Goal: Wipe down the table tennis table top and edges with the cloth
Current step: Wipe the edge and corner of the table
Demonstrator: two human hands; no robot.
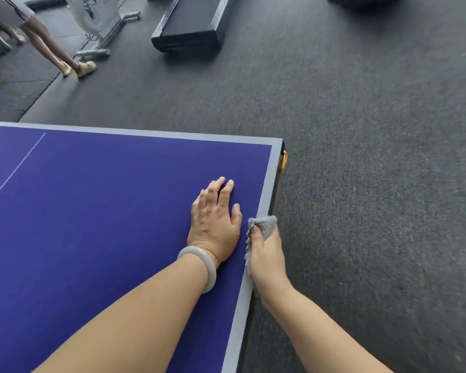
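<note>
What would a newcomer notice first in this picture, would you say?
The blue table fills the lower left. The left hand lies flat on it near the right edge, a pale bangle on its wrist. Beside it, the right hand grips a grey cloth against that edge.

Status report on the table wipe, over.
Left hand flat on table top. Right hand grips cloth against side edge. Yellow fitting at corner ahead.

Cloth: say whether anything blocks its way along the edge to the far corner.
Nothing visible: the edge is bare from cloth to corner. The left hand lies flat on the top, beside it. A yellow fitting sits just under the corner.
</note>
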